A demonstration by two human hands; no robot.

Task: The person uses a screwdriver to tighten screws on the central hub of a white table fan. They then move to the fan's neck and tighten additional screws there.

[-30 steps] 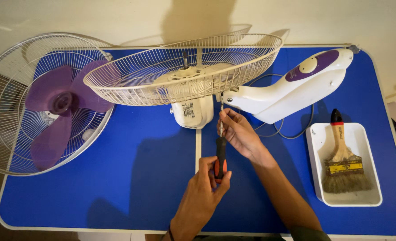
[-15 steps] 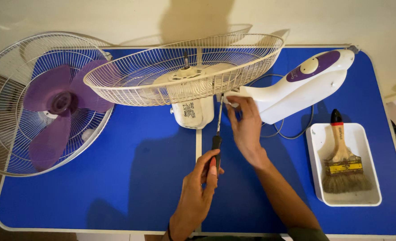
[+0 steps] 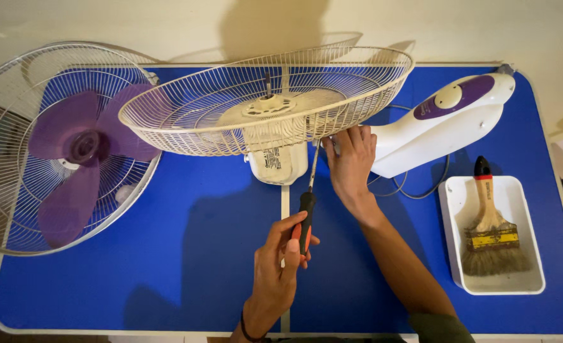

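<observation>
My left hand (image 3: 278, 267) grips the orange-and-black handle of a screwdriver (image 3: 305, 219). Its shaft points up to the rim of a cream wire fan grille (image 3: 230, 108). The grille sits on a white motor housing (image 3: 278, 162) lying on the blue table (image 3: 167, 267). My right hand (image 3: 351, 162) rests at the joint between the motor and the white-and-purple fan stand (image 3: 440, 124), fingers curled against it beside the screwdriver tip. The tip itself is hidden behind the grille's edge.
A second wire grille (image 3: 14, 190) with a purple fan blade (image 3: 78, 146) lies at the table's left end, overhanging the edge. A white tray (image 3: 529, 282) at the right holds a wooden paintbrush (image 3: 491, 235). A thin cable (image 3: 415, 190) loops under the stand.
My right hand let go of the screwdriver shaft and moved up to the fan's neck. My left hand pushed the screwdriver up towards the grille rim.
</observation>
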